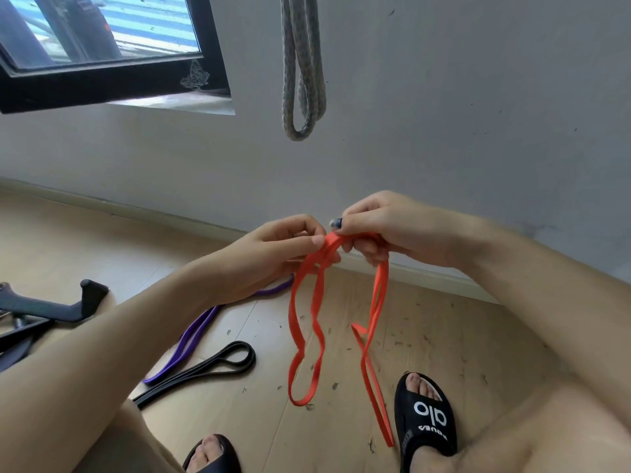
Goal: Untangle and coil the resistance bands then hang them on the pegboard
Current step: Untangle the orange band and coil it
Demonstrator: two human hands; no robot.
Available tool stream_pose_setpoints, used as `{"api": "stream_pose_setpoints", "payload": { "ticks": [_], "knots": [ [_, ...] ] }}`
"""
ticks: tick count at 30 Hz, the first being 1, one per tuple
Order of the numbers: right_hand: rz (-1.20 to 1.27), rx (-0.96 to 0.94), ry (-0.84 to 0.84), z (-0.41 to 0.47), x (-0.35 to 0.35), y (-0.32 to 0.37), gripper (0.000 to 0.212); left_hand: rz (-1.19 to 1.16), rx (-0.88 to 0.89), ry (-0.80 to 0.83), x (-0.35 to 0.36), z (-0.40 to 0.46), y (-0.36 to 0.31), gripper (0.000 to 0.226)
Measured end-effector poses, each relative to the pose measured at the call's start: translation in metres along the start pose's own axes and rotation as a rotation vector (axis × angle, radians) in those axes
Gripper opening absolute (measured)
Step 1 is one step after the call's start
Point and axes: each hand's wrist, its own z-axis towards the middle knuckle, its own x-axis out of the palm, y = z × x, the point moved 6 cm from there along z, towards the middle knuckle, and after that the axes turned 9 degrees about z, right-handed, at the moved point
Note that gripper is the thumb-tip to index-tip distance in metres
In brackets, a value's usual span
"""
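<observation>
From the head view, both hands meet in front of the wall, above the wooden floor [239, 421]. The left hand [283, 247] pinches the top of the orange band [309, 336] between thumb and curled fingers; the right hand [379, 230] is curled round the same gathered top just beside it, so the two grips nearly touch. Below them the band drops in two long uneven loops, one ending above the floor between the feet, the other trailing down to touch the floor beside the right sandal [426, 418]. The strands cross just under the left hand, so the step in hand seems to be working out that twist.

To do it well, one hand should probably hold the bunch firm while the other feeds a single strand through, letting the hanging loops swing free so that no fresh twist forms; pulling hard would likely tighten the crossing.

On the floor towards its left edge lie a purple band [198, 336] and a black band [218, 365], side by side and touching, not yet coiled. A grey band [302, 80] hangs folded against the wall above; its hook and any pegboard lie out of frame.
</observation>
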Motion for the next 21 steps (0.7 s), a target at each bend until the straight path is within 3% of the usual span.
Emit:
{"api": "stream_pose_setpoints", "payload": {
  "ticks": [6,14,21],
  "knots": [
    [0.118,-0.015,-0.085,-0.004,-0.017,-0.001,0.035,-0.032,-0.049,0.085,0.002,-0.003,0.007,0.017],
    [-0.125,0.057,0.060,-0.006,-0.002,-0.005,0.042,-0.007,-0.025,0.035,0.001,-0.002,0.001,0.021],
    [-0.102,0.031,0.073,-0.003,-0.001,-0.004,0.039,-0.090,-0.012,-0.044,-0.013,-0.001,-0.003,0.029]
  ]
}}
